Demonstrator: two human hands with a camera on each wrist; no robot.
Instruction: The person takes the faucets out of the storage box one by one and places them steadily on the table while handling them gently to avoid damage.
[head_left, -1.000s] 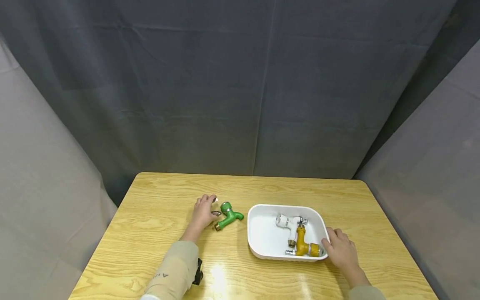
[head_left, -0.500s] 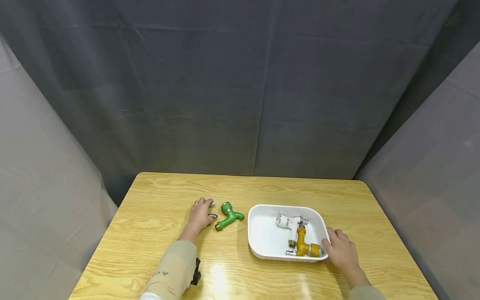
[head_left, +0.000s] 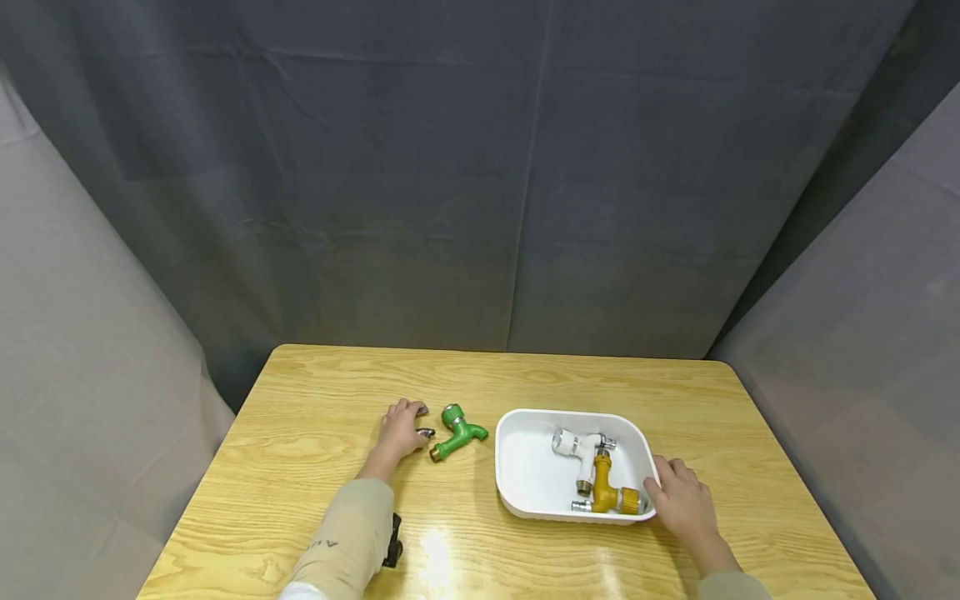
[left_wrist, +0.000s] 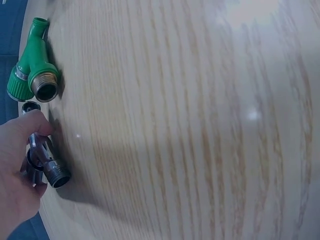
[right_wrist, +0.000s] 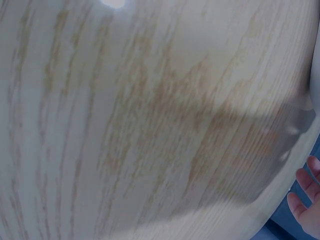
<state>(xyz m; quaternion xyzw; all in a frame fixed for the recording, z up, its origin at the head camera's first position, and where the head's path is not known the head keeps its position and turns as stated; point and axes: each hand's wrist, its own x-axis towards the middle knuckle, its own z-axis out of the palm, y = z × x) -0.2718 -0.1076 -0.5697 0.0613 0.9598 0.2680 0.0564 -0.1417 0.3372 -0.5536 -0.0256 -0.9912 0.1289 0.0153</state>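
In the head view my left hand (head_left: 397, 430) is left of the green faucet (head_left: 459, 432), holding a chrome faucet (head_left: 426, 432) mostly hidden by the fingers. The left wrist view shows the thumb and fingers around the chrome faucet (left_wrist: 44, 155), its threaded end sticking out over the tabletop. Just beyond it lies the green faucet (left_wrist: 35, 65), apart from the hand. My right hand (head_left: 681, 497) rests at the right end of a white plastic basin (head_left: 532, 414), thumb at the rim. Three loosely spread fingers of the right hand (right_wrist: 307, 200) show at the right wrist view's edge.
Inside the basin lie a white faucet (head_left: 579, 454) and a yellow faucet (head_left: 606, 487), close together in its right half. All stand on a wooden table (head_left: 337, 375) with rounded far corners. A dark cloth (head_left: 390, 183) hangs behind, pale cloths at both sides.
My left hand has shifted a little left and nearer with the chrome faucet, widening the gap to the green faucet, then stays almost still. The right hand and basin look unmoved.
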